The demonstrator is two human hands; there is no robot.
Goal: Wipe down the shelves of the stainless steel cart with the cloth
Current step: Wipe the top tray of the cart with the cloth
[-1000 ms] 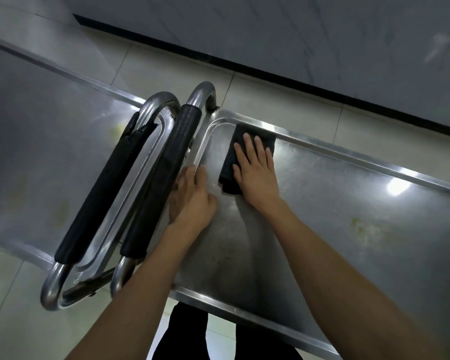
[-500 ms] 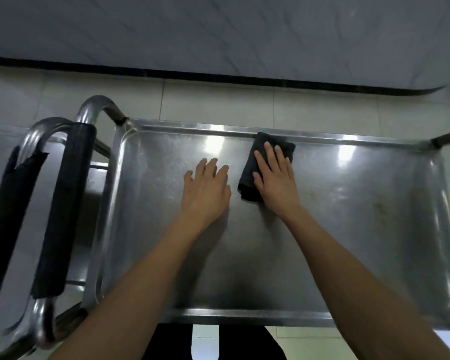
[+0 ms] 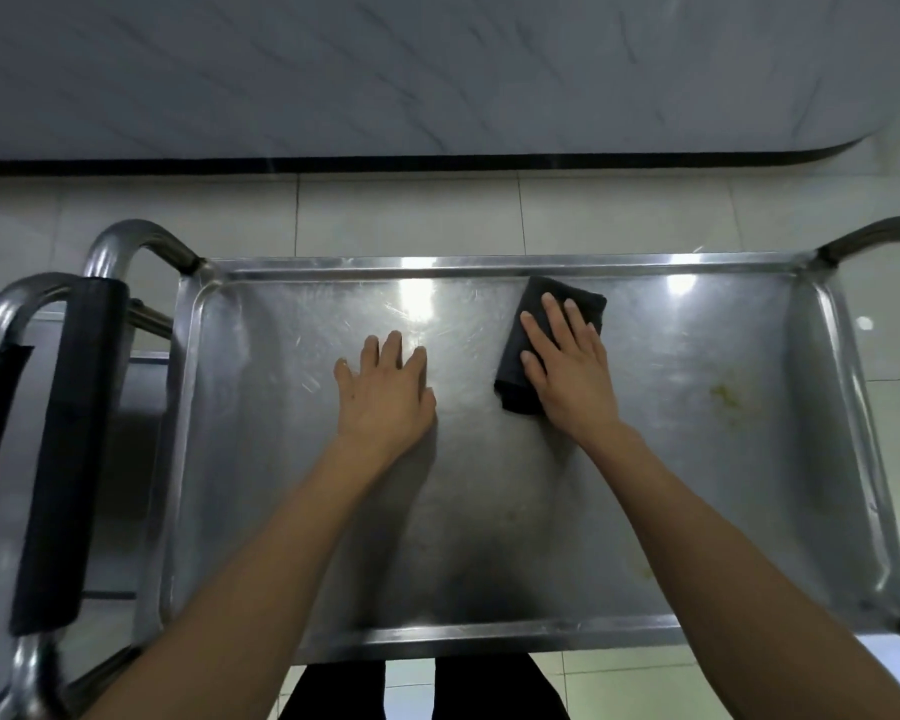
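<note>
Pressing flat-fingered, the right hand (image 3: 567, 366) held the cloth (image 3: 526, 350) down near the shelf's (image 3: 489, 511) far rim; the left hand (image 3: 385, 392) lay open, empty. A yellowish stain (image 3: 726, 394) at right remained, so wiping looked unfinished.

A second steel cart (image 3: 141, 459), its handle wrapped in a black foam grip (image 3: 68, 459), was seen well to the left of the left hand. Pale floor tiles (image 3: 411, 215) were laid beyond both hands, bounded by a black skirting strip (image 3: 385, 164) under a grey marbled wall (image 3: 437, 70). Dark trouser legs (image 3: 422, 691) were visible below the forearms.
</note>
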